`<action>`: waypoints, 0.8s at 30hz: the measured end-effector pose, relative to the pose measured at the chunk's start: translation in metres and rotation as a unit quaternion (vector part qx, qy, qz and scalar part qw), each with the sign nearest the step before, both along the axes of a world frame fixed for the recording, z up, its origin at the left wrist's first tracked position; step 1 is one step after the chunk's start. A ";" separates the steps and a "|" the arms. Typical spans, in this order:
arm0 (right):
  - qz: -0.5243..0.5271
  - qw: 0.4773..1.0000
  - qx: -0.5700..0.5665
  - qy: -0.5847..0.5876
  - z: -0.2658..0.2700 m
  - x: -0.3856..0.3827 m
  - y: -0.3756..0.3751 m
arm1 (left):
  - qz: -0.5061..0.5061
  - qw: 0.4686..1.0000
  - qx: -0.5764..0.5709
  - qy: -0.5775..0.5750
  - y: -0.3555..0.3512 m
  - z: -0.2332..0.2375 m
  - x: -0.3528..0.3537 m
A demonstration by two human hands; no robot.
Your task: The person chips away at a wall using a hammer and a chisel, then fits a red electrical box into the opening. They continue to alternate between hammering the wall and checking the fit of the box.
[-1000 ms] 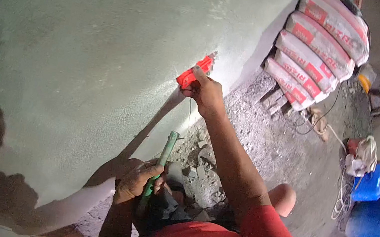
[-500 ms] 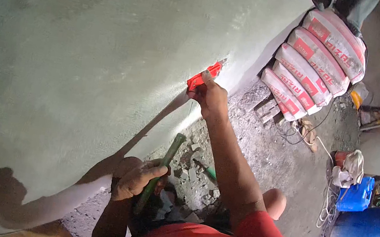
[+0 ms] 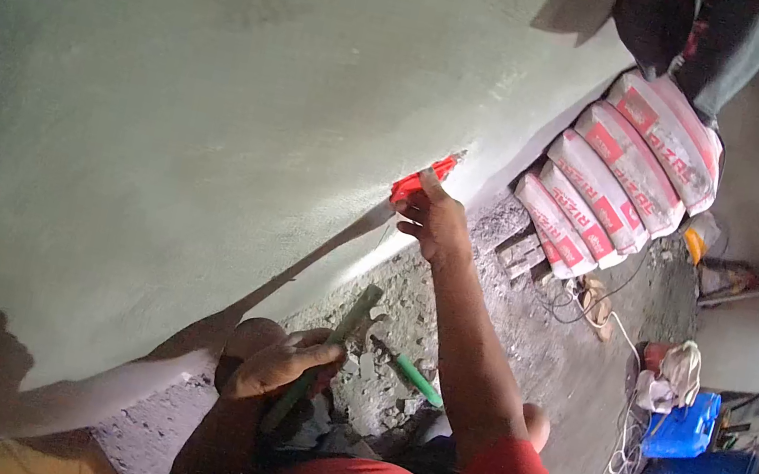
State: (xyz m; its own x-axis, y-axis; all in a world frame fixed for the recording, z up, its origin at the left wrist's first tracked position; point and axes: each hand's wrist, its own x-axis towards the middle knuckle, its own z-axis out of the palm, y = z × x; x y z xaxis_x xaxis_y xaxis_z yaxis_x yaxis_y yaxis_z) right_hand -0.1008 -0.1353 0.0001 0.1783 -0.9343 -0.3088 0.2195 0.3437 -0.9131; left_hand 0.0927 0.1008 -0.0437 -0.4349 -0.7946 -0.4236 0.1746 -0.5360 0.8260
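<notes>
Grey plastered wall point(image 3: 220, 107) fills the left side, rubble point(image 3: 409, 308) along its foot. At the wall, the right hand point(image 3: 439, 227) pinches a red box-like piece point(image 3: 420, 181) between thumb and fingers; nearer the body, the left hand point(image 3: 281, 365) curls round a green tube point(image 3: 356, 314). A green-handled tool point(image 3: 418, 381) lies on rubble between the arms. Stacked sacks point(image 3: 612, 187) beyond read "RIZAL".

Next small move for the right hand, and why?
Probably press the red box gently against the wall to check its fit: the right hand grips it there, beside a chipped patch, while the left hand holds a green rod. How deep it sits is unclear.
</notes>
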 end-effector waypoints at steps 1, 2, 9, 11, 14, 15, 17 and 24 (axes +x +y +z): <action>-0.001 1.000 0.003 0.027 0.001 -0.001 0.000 | 0.009 1.000 0.000 0.005 0.000 0.001 0.000; 0.006 0.999 -0.004 0.048 -0.001 -0.003 -0.002 | -0.007 0.999 -0.040 0.002 -0.001 0.003 0.001; 0.035 0.997 0.005 0.067 0.004 -0.006 -0.003 | -0.015 0.999 -0.041 0.003 -0.001 -0.001 -0.004; 0.039 0.997 0.006 0.072 0.002 -0.008 -0.006 | -0.017 0.999 -0.048 0.005 -0.001 0.000 -0.003; 0.036 0.996 0.013 0.076 0.000 -0.006 -0.007 | -0.023 0.998 -0.059 0.018 -0.001 -0.002 -0.004; 0.029 0.997 0.017 0.076 -0.001 -0.006 -0.007 | -0.027 0.997 -0.062 0.028 -0.001 0.000 -0.004; 0.018 0.997 0.004 0.078 -0.012 -0.004 -0.010 | -0.039 0.999 -0.035 0.012 -0.001 0.009 -0.002; -0.010 0.999 -0.019 0.025 -0.011 0.003 -0.001 | -0.024 0.996 -0.087 0.006 0.001 0.012 0.002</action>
